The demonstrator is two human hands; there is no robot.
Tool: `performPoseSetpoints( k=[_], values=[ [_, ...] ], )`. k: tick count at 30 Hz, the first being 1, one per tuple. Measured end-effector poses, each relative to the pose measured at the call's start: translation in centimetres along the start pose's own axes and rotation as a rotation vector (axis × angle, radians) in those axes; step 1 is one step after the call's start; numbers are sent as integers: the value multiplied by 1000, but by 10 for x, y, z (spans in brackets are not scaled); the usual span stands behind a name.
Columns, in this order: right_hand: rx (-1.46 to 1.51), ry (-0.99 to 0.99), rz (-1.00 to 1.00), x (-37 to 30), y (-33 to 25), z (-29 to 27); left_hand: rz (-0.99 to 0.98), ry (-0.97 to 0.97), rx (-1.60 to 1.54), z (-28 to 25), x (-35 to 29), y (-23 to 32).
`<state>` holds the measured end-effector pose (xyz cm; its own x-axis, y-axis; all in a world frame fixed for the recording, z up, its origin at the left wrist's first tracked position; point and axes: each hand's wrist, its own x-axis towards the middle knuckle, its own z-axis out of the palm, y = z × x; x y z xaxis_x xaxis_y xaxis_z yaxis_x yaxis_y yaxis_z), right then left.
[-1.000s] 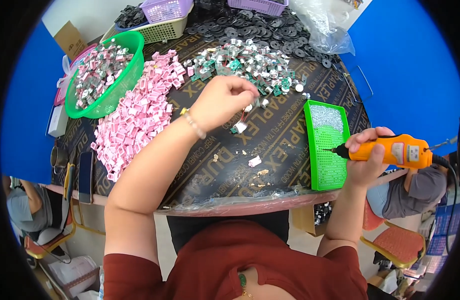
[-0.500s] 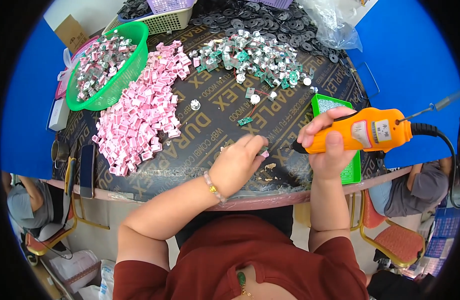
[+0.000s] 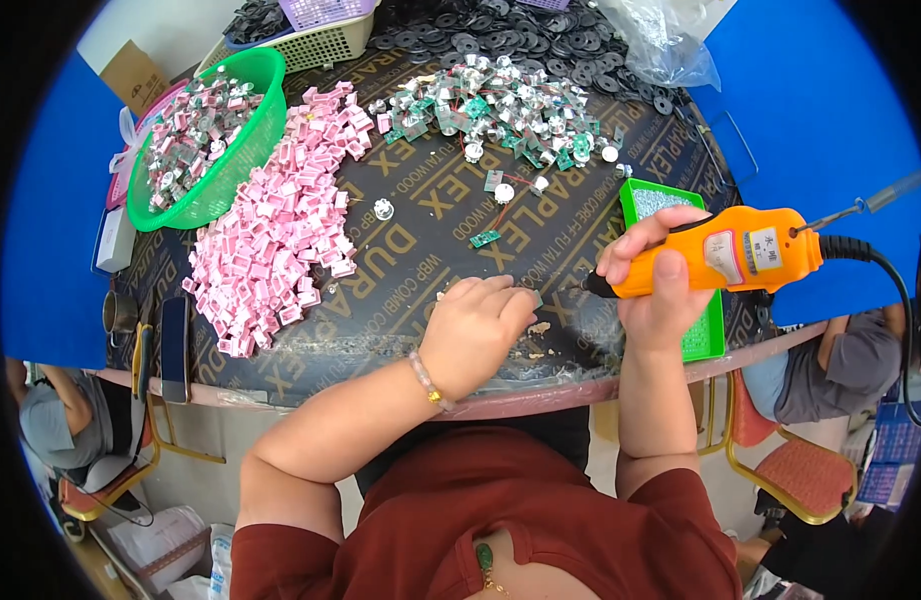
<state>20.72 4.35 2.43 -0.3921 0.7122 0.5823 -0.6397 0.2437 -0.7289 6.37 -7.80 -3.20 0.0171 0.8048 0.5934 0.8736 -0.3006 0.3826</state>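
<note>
My right hand is wrapped round an orange electric screwdriver. The black tip of the tool points left, toward my left hand, with a small gap between. My left hand is closed close to the table's near edge, its fingers curled together. A tiny greyish-green bit shows at its fingertips, too small and covered to name. Beyond it lie a small green circuit board and a round white part joined by a wire. Under the right wrist stands a green tray of small metal pieces.
Pink plastic housings are heaped at left beside a green basket of assembled parts. Wired circuit boards form a pile at the back, with black discs behind. A phone lies at left. A black cord hangs at right.
The whole view has shifted slightly. A pink bit seen earlier at my left fingertips is now hidden, and the left fingers have curled in more. My right hand still grips the screwdriver.
</note>
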Motion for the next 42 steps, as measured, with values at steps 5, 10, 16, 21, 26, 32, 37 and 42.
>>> performPoseSetpoints(
  k=[5,10,16,21,26,32,37,42],
  values=[
    [7,30,5,0,1,-1,-10,-68,172,7,-4,2],
    [9,-4,16,0,1,1,-41,-85,124,10,-2,1],
    [17,-41,54,0,-6,18,-128,-62,5,4,2,-3],
    [8,-32,130,-2,8,20,-207,-70,50,6,5,-4],
    [12,5,107,-5,17,17,-228,-96,-33,8,6,-4],
    [22,15,67,-10,15,14,-231,-50,-34,9,5,-4],
    [60,26,49,-13,18,13,-194,-42,20,11,3,-7],
    [54,26,41,-14,18,13,-182,-27,37,10,5,-4]
  ],
)
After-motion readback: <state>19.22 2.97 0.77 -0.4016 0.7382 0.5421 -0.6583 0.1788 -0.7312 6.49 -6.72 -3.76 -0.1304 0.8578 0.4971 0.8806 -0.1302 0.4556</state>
